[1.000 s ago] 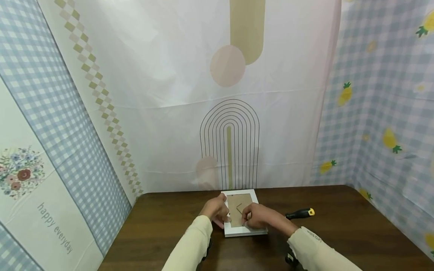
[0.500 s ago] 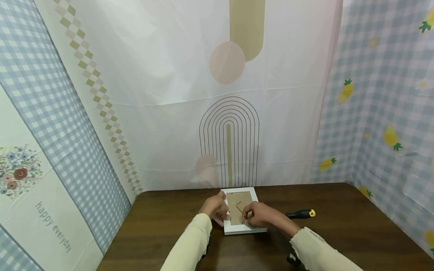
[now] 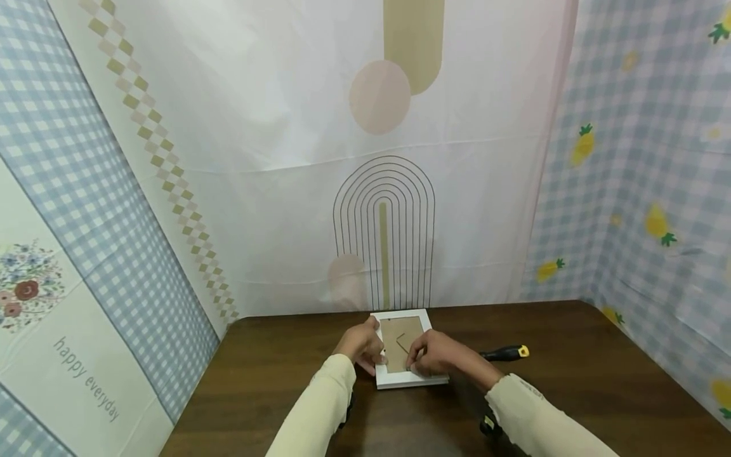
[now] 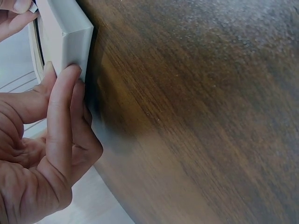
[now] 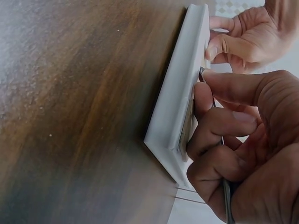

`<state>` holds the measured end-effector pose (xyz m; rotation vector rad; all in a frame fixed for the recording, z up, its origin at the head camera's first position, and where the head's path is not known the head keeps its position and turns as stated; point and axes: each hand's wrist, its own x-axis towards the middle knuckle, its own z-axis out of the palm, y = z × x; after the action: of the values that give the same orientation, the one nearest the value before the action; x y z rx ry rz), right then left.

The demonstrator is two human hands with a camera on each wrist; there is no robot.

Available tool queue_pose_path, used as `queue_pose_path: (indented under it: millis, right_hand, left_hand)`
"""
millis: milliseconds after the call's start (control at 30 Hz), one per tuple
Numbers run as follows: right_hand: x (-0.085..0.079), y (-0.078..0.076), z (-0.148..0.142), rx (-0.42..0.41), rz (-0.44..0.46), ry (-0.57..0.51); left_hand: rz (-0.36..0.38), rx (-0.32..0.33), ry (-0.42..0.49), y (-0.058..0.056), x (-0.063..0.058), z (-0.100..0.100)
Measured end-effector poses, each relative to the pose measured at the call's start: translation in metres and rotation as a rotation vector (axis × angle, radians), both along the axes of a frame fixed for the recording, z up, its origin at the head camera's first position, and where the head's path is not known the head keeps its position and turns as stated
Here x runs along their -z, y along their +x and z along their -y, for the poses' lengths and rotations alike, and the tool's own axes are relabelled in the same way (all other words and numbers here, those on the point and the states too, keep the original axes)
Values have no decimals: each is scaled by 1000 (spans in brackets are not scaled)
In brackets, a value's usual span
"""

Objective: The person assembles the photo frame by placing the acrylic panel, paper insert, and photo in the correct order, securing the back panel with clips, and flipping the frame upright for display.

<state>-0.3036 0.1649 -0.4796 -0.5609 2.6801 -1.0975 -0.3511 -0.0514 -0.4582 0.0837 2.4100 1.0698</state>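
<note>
A white picture frame [image 3: 411, 379] lies face down on the brown wooden table, its tan backing board [image 3: 395, 362] facing up. My left hand [image 3: 362, 344] grips the frame's left side, with thumb on top and fingers against the outer edge, as the left wrist view shows. My right hand [image 3: 432, 353] pinches a thin L-shaped metal hex key [image 3: 402, 343]. The key's bent end sticks out over the backing. In the right wrist view its other tip [image 5: 202, 71] sits between thumb and forefinger at the frame's inner edge; whether it touches the backing is hard to tell.
A black screwdriver handle with a yellow end [image 3: 508, 353] lies on the table [image 3: 274, 381] right of the frame, partly behind my right forearm. A small dark object [image 3: 488, 426] shows by the right sleeve. A patterned cloth [image 3: 285, 222] hangs behind the table.
The whole scene has shifted slightly upward in the head view. Both hands keep their places on the frame and hex key, with hardly any visible movement.
</note>
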Motion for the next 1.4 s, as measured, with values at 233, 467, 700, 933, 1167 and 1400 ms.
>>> queue_pose_path:
  millis: [233, 467, 700, 933, 1167, 1400]
  right_hand:
    - [-5, -1, 3, 75, 128, -73]
    - [-9, -5, 9, 164, 223, -31]
    - [-14, -10, 8, 200, 308, 8]
    - [-16, -13, 9, 207, 359, 43]
    - [-17, -17, 11, 194, 422, 71]
    - [-18, -27, 10, 136, 452, 140]
  left_hand:
    - [9, 12, 18, -3, 2, 2]
    - [-4, 12, 21, -3, 3, 2]
    - [3, 25, 5, -3, 1, 2]
    - [20, 9, 20, 0, 0, 1]
    - [11, 6, 2, 4, 1, 0]
    - [-12, -15, 13, 4, 2, -1]
